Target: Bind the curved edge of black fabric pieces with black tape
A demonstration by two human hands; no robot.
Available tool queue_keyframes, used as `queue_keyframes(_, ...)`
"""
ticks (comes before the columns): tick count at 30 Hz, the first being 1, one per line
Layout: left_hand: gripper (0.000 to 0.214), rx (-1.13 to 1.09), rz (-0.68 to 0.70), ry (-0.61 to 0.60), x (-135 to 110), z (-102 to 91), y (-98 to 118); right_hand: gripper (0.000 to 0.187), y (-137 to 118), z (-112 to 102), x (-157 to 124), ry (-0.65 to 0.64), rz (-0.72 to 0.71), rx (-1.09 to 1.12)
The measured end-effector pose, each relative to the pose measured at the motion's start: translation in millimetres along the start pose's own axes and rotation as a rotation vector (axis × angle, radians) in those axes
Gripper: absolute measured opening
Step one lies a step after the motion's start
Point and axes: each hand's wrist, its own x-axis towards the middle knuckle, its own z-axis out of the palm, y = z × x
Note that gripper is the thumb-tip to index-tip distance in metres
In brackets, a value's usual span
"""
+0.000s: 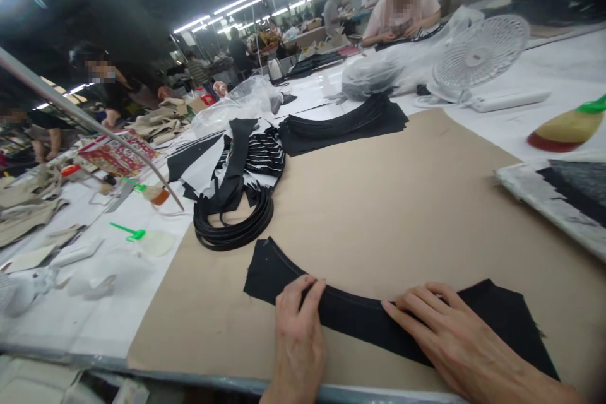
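Observation:
A curved black fabric piece point(357, 322) lies on the brown paper sheet point(379, 202) in front of me, with a narrow strip along its concave upper edge. My left hand point(300, 322) grips this edge left of the middle, its fingers bent and fingertips pressed down. Farther right, my right hand point(435, 322) pinches the same edge, with its fingers bent close together. The hands cover parts of the fabric, and its right end spreads out beyond my right hand. Beyond it lie a coil of black strips point(234, 221) and a stack of curved black pieces point(341, 123).
Glue bottles with green tips point(154, 240) stand or lie to the left. At the right are a white fan point(480, 53), an amber glue bottle point(565, 126) and a board point(534, 199) with black fabric. A co-worker point(402, 12) sits across the table.

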Motion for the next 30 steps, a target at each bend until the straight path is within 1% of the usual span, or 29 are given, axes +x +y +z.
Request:
queue_keyframes(1, 0.041, 0.027, -0.007, 0.002, 2.1, -3.2, -7.6, 0.042, 2.0, -1.5, -2.1, -0.005, -0.009, -0.007)
queue_keyframes(3, 0.04, 0.061, 0.023, -0.041, 4.5, -6.7, -20.5, 0.043, 7.4, -4.5, -6.6, -0.026, -0.031, -0.015)
queue_keyframes(6, 0.041, 0.082, 0.087, -0.092, 0.7, -5.7, -30.3, 0.044, 13.9, -9.7, -10.4, -0.088, -0.044, -0.002)
queue_keyframes(9, 0.041, 0.094, 0.098, -0.067, -6.9, -3.8, -30.0, 0.042, 11.0, -15.8, -4.9, -0.122, 0.009, 0.065)
queue_keyframes(13, 0.04, 0.08, 0.08, -0.015, -5.9, -6.9, -23.3, 0.045, -6.5, -20.0, 17.1, -0.119, 0.06, 0.184)
queue_keyframes(17, 0.039, 0.033, 0.145, -0.061, 4.2, -9.1, -18.4, 0.041, -22.9, -9.5, 38.3, -0.14, 0.089, 0.268)
queue_keyframes(21, 0.039, 0.027, 0.157, -0.12, 6.1, -6.9, -17.6, 0.043, -29.1, 10.8, 42.5, -0.173, 0.113, 0.282)
queue_keyframes(23, 0.042, 0.041, 0.158, -0.142, 3.6, -5.9, -17.5, 0.046, -30.2, 19.7, 39.4, -0.17, 0.111, 0.241)
queue_keyframes(26, 0.048, 0.086, 0.158, -0.135, -1.0, -6.0, -17.1, 0.048, -31.6, 28.8, 33.3, -0.088, 0.052, 0.119)
queue_keyframes(28, 0.052, 0.146, 0.177, -0.122, -2.9, -7.3, -17.3, 0.048, -32.5, 31.7, 30.4, -0.034, -0.003, 0.015)
queue_keyframes(30, 0.054, 0.203, 0.223, -0.121, -3.3, -9.1, -17.8, 0.049, -32.8, 31.8, 29.8, -0.029, -0.032, -0.057)
